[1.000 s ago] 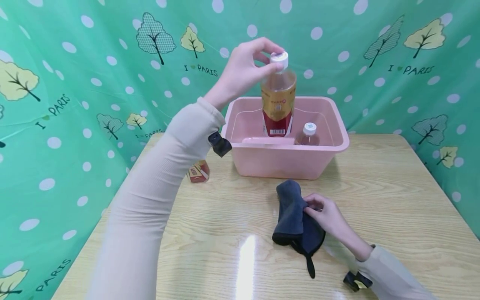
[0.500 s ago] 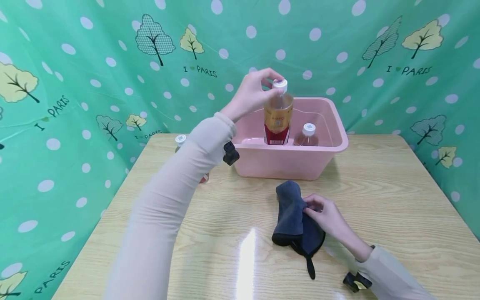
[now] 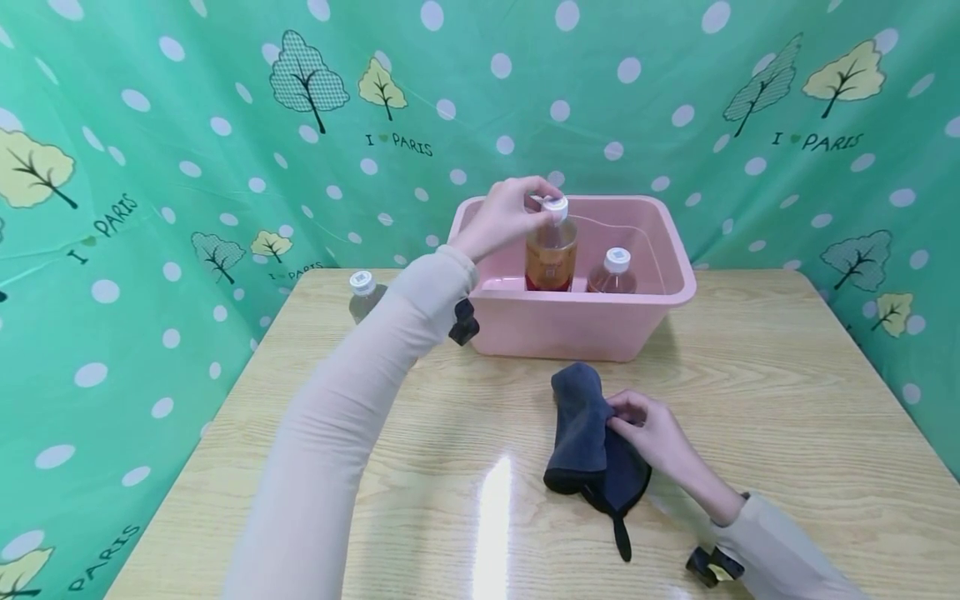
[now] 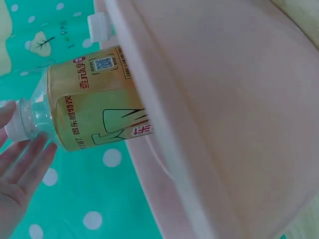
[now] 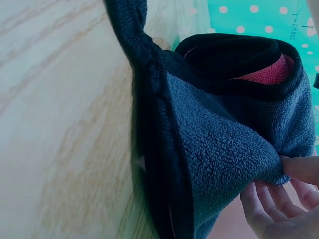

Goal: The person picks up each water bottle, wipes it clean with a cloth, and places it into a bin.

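My left hand [image 3: 534, 202] pinches the white cap of an amber tea bottle [image 3: 551, 254] that stands upright inside the pink basin [image 3: 570, 329]. In the left wrist view the thumb and fingers [image 4: 22, 167] lie round the cap of the tea bottle [image 4: 84, 99], beside the basin wall [image 4: 224, 124]. A second, shorter bottle [image 3: 615, 271] stands in the basin to its right. My right hand [image 3: 637, 421] rests on the table and pinches a fold of a dark grey cloth [image 3: 581, 425]. In the right wrist view the fingers [image 5: 279, 199] hold the cloth [image 5: 219, 149].
A third bottle [image 3: 362, 292] stands on the wooden table [image 3: 787, 400] to the left of the basin, partly behind my left forearm. A green spotted curtain [image 3: 187, 167] closes in the back and both sides.
My left hand has lowered the tea bottle from above the basin down into it. The bottle at the left has come into view. The right hand and cloth have not moved.
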Demonstrator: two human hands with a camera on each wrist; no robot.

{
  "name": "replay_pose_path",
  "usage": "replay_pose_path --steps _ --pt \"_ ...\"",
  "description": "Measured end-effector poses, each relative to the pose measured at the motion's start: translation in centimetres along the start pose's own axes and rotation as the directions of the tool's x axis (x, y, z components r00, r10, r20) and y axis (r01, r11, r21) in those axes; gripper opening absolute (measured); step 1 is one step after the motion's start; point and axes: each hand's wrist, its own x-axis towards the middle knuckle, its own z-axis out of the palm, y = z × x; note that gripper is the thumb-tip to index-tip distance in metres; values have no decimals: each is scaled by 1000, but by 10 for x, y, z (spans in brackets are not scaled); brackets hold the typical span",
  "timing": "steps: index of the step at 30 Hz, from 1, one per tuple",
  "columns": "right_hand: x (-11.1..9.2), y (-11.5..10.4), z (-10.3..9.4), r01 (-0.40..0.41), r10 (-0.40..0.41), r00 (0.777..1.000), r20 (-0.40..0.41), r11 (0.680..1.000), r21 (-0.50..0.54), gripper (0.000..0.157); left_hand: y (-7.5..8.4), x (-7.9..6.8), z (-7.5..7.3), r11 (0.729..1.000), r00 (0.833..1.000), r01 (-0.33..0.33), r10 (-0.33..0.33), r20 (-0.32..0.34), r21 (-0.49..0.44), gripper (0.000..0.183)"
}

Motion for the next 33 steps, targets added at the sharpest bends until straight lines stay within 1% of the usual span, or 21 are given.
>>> replay_pose_path --steps 8,13,15,17,20,23,27,30,31,33 --pt "-1 1 0 3 -3 1000 1 1000 2 16 -12 -3 11 1000 1000 -6 6 11 8 21" --pt "0 2 2 37 -37 999 -15 999 24 16 -18 -3 18 1000 1000 -13 13 11 4 21" --pt "-1 2 3 53 -52 998 -21 998 31 17 -20 -3 20 1000 1000 -6 6 13 8 21" --pt "-1 2 3 61 -60 998 -26 998 35 17 -22 -3 23 1000 1000 -7 6 15 25 21" --pt "-2 3 4 63 -62 998 -27 997 33 17 -25 -4 26 1000 1000 3 -4 29 25 21" --pt "-1 3 4 54 -54 998 -22 998 30 16 -27 -4 29 1000 999 12 -13 39 26 21" --pt "-1 2 3 -3 3 1000 1 1000 30 15 -31 -4 33 999 998 34 -36 58 38 22" --pt "0 1 2 -42 41 999 17 999 25 14 -34 -3 35 998 997 35 -39 68 48 22" --pt "-1 1 2 -44 43 999 20 999 23 14 -36 -3 36 998 997 39 -42 72 45 22" --pt "-1 1 1 -41 40 999 26 999 20 14 -38 -4 37 998 997 24 -27 70 49 21"
